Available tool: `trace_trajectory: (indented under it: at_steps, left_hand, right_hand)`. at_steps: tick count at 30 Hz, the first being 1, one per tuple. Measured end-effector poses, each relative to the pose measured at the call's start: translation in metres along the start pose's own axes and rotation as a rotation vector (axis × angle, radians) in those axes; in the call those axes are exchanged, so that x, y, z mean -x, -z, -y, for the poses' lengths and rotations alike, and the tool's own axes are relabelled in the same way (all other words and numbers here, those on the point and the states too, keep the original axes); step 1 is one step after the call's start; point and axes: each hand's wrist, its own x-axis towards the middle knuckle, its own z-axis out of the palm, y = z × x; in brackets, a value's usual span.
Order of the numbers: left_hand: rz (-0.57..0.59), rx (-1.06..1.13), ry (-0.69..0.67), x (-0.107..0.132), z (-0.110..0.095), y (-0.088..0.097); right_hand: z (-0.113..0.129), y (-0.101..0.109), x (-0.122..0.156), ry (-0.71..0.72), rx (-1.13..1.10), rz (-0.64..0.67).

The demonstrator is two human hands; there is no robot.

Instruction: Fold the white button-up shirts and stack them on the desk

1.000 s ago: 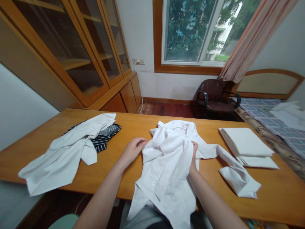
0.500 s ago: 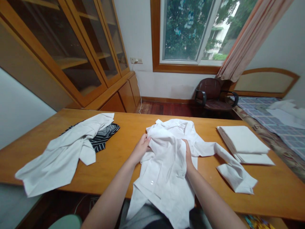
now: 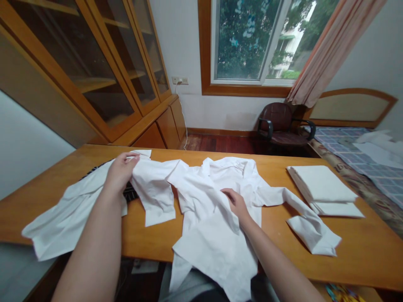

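A white shirt (image 3: pixel 214 230) lies spread on the wooden table in front of me, its collar toward the far edge and its hem hanging over the near edge. One sleeve is stretched out to the left, and my left hand (image 3: pixel 122 167) is closed on it above the other clothes. My right hand (image 3: pixel 234 203) is closed on the shirt's front panel near the middle, part of its fingers hidden by the cloth. The other sleeve (image 3: pixel 302 205) trails, bent, to the right.
On the left, another white garment (image 3: pixel 69 209) lies over a black striped one (image 3: pixel 130 193). Folded white cloth (image 3: pixel 324 184) is stacked on the table's right side. Beyond the table (image 3: pixel 283 260) stand a glass-door cabinet (image 3: pixel 126 75), a chair (image 3: pixel 277 121) and a bed (image 3: pixel 362 147).
My left hand has moved from the shirt's middle far to the left, drawing the sleeve out. My right hand has shifted slightly left, still on the front panel.
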Motion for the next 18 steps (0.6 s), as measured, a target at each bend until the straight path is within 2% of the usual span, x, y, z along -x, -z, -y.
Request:
trace_trajectory:
  at_steps: [2, 4, 7, 10, 13, 16, 18]
  left_hand:
    - [-0.083, -0.264, 0.018, -0.008, 0.007, 0.009]
    - [-0.098, -0.459, 0.031, -0.011, 0.011, 0.009]
    - [-0.113, -0.556, -0.027, -0.005, 0.009, -0.004]
    - [-0.115, -0.529, -0.200, 0.014, -0.008, -0.028]
    - [-0.014, -0.367, -0.296, 0.046, -0.035, -0.060]
    - [0.244, -0.235, -0.311, 0.088, -0.059, -0.096]
    - [0.434, -0.220, -0.284, 0.116, -0.067, -0.120]
  right_hand:
    - [0.002, -0.006, 0.002, 0.067, 0.102, 0.091]
    - [0.004, -0.009, 0.004, 0.140, 0.176, 0.144]
    - [0.006, -0.008, 0.009, 0.214, 0.224, 0.144]
    - [0.011, 0.005, 0.011, 0.236, 0.252, 0.062]
    - [0.016, 0.029, 0.011, 0.160, 0.319, -0.111]
    - [0.014, 0.056, 0.010, -0.013, 0.421, -0.241]
    - [0.005, 0.071, 0.013, -0.110, 0.484, -0.234]
